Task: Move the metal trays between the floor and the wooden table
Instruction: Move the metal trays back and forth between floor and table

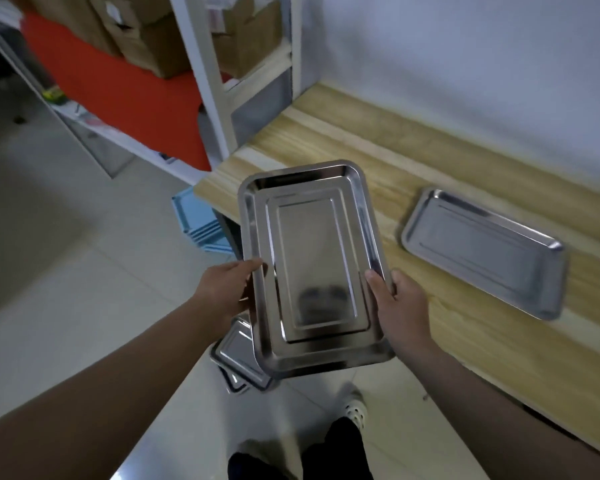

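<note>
Thumbs of both hands lie over the long rims of a rectangular stainless-steel tray (312,268): my left hand (224,287) grips its 9 o'clock edge, my right hand (400,306) its 3 o'clock edge. Tray is held in the air, level, partly over the corner of the light wooden table (361,150). At 3 o'clock a second steel tray (484,252) lies flat on the table. At 7 o'clock, more stacked steel trays (238,362) sit on the pale tiled floor (66,289), partly hidden by the held tray.

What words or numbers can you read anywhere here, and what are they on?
None can be read.
Cardboard boxes on the shelf: a white label, too blurred to read.
Held tray, tray on the table, trays on the floor: no writing visible.
</note>
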Demonstrator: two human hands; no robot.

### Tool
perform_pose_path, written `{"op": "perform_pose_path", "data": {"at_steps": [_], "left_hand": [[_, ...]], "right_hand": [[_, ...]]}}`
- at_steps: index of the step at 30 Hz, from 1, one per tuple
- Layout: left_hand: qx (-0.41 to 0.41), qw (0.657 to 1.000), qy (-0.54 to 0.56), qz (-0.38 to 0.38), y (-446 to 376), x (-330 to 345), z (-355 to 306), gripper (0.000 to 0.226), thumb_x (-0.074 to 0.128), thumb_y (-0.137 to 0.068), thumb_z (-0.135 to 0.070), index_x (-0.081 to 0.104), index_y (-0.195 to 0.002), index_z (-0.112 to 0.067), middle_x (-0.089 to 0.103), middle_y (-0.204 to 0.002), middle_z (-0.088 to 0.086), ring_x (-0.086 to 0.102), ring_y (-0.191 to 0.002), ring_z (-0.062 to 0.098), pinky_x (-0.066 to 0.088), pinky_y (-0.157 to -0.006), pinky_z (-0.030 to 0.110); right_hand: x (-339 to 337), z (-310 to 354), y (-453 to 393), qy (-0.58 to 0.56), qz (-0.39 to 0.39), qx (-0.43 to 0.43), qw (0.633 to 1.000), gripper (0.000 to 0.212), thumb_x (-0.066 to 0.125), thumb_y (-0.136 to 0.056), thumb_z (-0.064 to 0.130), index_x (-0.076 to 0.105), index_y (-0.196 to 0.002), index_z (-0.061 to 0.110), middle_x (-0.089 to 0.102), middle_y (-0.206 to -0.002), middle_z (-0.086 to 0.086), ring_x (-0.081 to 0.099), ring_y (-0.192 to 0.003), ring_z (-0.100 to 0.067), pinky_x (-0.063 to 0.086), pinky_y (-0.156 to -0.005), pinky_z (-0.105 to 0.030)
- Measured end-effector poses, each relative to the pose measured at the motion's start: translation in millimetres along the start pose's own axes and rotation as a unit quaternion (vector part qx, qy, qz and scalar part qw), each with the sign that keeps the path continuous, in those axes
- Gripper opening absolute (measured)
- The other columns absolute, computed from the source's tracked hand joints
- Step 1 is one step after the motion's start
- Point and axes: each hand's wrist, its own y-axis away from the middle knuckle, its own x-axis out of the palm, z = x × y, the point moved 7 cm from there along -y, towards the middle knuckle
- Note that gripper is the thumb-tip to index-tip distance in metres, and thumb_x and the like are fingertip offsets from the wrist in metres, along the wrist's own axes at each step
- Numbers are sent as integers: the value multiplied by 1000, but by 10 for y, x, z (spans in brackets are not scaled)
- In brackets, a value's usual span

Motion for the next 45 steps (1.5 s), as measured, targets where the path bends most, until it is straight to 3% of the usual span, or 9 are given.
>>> {"op": "perform_pose_path", "data": {"at_steps": [4,11,18,23,28,36,39,42,45], "left_hand": [[9,998,-48,37,105,533,-146,18,64,-91,-22,68,-86,-6,65,-74,11,61,-72,27,52,-74,37],[31,982,-154,100,211,1516,-364,22,61,-93,-20,68,-99,0,66,-83,14,62,-73,25,51,-65,32],[72,955,-248,144,189,2452,-461,32,62,-93,-19,62,-121,-4,70,-104,13,67,-93,26,55,-81,36],[65,940,-291,167,50,2980,-457,45,65,-90,-23,55,-130,-4,68,-111,15,67,-99,29,56,-89,42],[66,936,-304,167,-25,3311,-400,50,67,-87,-29,53,-130,-7,65,-116,14,66,-100,29,55,-89,44],[71,941,-302,133,-102,3505,-395,68,64,-91,-28,30,-146,-7,54,-128,17,59,-112,33,53,-92,44],[151,903,-386,110,-129,3559,-528,76,63,-91,-31,22,-151,-9,42,-147,17,49,-128,33,43,-105,50],[270,818,-496,107,-150,3698,-692,80,62,-91,-35,17,-153,-12,23,-159,13,29,-143,32,32,-113,49],[356,744,-553,116,-221,3892,-843,83,61,-90,-39,16,-155,-14,15,-163,10,14,-149,30,19,-119,49]], "right_hand": [[-447,-155,-34,-24,-47,35,998,40,61,-93,31,42,-62,13,39,-58,-3,35,-49,-11,31,-46,-18],[-1192,-553,-105,-71,-148,106,981,42,61,-92,35,49,-63,7,46,-56,-4,44,-53,-17,39,-53,-32],[-1870,-997,-234,-101,-206,163,960,45,63,-92,34,54,-71,-4,53,-60,-13,52,-56,-24,43,-50,-34],[-2127,-1275,-381,-115,-222,209,945,43,63,-90,39,47,-64,8,53,-57,-22,58,-57,-47,48,-49,-44],[-2363,-1397,-495,-87,-213,207,951,43,62,-93,31,43,-59,14,45,-53,-1,43,-49,-16,34,-44,-17],[-2502,-1543,-567,-59,-175,208,961,39,61,-94,31,41,-60,26,45,-57,8,42,-53,-6,31,-45,-16],[-2510,-1562,-570,-57,-160,208,963,35,61,-94,30,47,-62,24,50,-58,6,47,-52,-6,34,-41,-9],[-2527,-1554,-607,-50,-136,203,968,27,61,-93,33,58,-70,19,59,-62,4,56,-56,-10,36,-44,-10],[-2554,-1547,-701,-25,-101,199,974,24,61,-92,40,68,-86,18,68,-72,3,65,-65,-11,49,-55,-26]]}}
